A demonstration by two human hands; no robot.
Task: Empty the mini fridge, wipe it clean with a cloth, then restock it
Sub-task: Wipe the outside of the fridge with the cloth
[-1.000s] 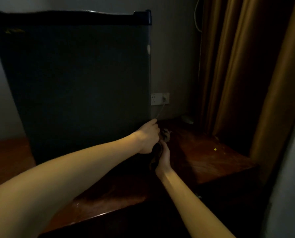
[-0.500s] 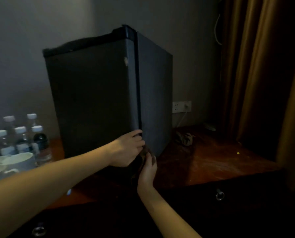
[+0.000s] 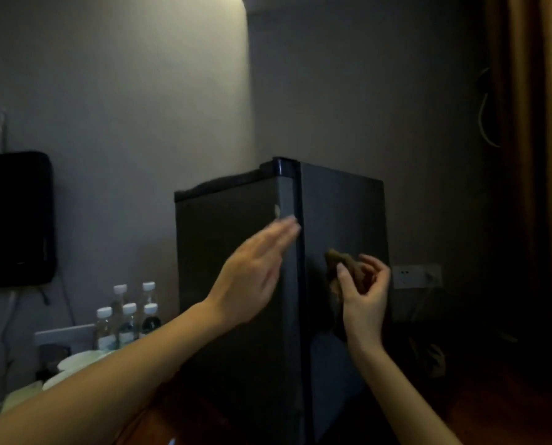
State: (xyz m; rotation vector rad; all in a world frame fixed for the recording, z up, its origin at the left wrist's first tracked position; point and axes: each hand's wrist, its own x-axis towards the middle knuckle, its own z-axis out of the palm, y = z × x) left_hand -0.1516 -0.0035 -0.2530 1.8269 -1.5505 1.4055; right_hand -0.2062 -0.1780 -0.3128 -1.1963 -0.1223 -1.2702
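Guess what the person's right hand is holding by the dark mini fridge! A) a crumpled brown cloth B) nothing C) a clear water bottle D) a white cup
A: the right hand pinches a crumpled brown cloth in front of the dark grey mini fridge, at its side.

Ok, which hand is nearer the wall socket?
Right. The right hand, holding the cloth, is just left of the wall socket; the left hand lies further left, across the fridge front corner.

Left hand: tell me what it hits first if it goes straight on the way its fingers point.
The left hand would first meet the mini fridge, at its door edge; the fingertips look nearly there, though depth is unclear.
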